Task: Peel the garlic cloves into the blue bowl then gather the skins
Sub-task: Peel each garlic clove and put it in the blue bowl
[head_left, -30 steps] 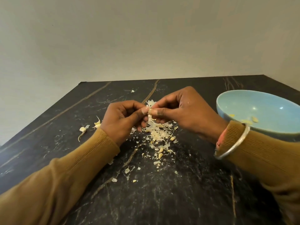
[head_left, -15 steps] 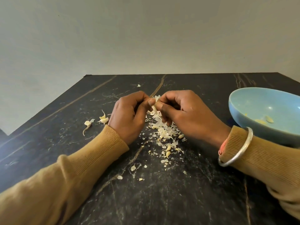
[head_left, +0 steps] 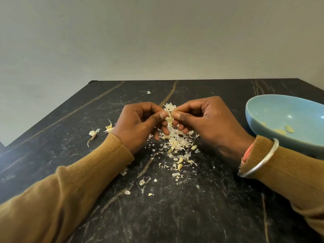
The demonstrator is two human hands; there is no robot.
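My left hand (head_left: 138, 125) and my right hand (head_left: 208, 120) meet above the middle of the black table, and both pinch one small pale garlic clove (head_left: 169, 118) between thumbs and fingertips. Under them lies a pile of white garlic skins (head_left: 177, 142) with a few small cloves mixed in. The blue bowl (head_left: 273, 109) stands at the right, behind my right wrist, with three peeled cloves (head_left: 280, 131) on its bottom.
Two unpeeled cloves (head_left: 109, 128) and another with a long tail (head_left: 92, 134) lie left of my left hand. Skin flakes (head_left: 142, 182) are scattered toward the near edge. The dark marble table (head_left: 201, 216) ends at a pale wall behind.
My hands stay together on the clove; the thumbs have shifted slightly on it. The view has tilted so the table and bowl sit lower and further right.
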